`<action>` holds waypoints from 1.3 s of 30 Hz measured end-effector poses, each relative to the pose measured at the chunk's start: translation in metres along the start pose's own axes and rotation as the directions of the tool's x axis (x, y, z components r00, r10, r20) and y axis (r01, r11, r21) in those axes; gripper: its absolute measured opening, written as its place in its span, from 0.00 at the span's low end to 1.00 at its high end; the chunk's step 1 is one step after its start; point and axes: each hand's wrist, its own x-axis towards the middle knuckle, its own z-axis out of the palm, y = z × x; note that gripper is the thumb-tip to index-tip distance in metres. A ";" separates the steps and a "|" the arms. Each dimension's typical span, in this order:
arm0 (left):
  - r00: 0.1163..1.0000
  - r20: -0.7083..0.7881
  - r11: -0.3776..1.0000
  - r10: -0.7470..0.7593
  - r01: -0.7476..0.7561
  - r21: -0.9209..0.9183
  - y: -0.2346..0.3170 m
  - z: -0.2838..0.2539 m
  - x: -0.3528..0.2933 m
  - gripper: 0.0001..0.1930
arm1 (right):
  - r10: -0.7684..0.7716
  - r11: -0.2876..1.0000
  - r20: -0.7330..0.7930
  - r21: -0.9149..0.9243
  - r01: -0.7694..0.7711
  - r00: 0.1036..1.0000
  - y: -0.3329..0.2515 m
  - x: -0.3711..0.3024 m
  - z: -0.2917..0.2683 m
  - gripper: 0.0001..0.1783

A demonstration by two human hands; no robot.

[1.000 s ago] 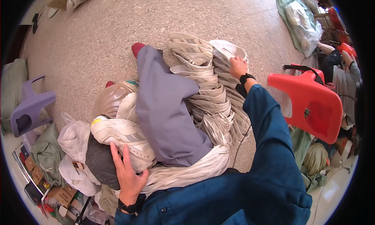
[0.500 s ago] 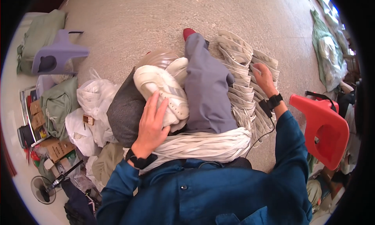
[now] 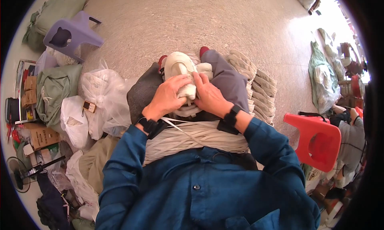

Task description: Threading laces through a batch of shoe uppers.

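A cream-white sneaker (image 3: pixel 176 63) rests between my knees, its toe pointing away from me. My left hand (image 3: pixel 170 95) is closed at the left side of its opening, fingertips on the pale upper. From the other side my right hand (image 3: pixel 211 96) grips the shoe, fingers bent over the lacing area. Another light shoe (image 3: pixel 205 68) lies partly hidden just beyond my right fingers. Across my lap is a thick bundle of off-white flat laces (image 3: pixel 192 140); a loose strand (image 3: pixel 182 130) runs over it from beneath my left hand. What my fingertips pinch is partly hidden.
Stacked rows of similar shoes (image 3: pixel 262 96) stand beside my right leg. A red plastic stool (image 3: pixel 320 144) is farther right, a purple one (image 3: pixel 74 34) at the far left. White plastic bags (image 3: pixel 102 90), a phone (image 3: pixel 89 106) and cardboard boxes (image 3: pixel 42 137) crowd the left side.
My right hand has left the shoe stack and come to the sneaker between my knees, joining my left hand. The sneaker has turned more upright, and a loose lace strand now shows over the bundle.
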 end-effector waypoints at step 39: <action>0.886 0.294 0.130 -0.358 0.359 -0.924 -0.041 0.016 -0.008 0.25 | -0.232 0.963 0.251 0.197 0.185 0.940 0.011 0.096 -0.105 0.31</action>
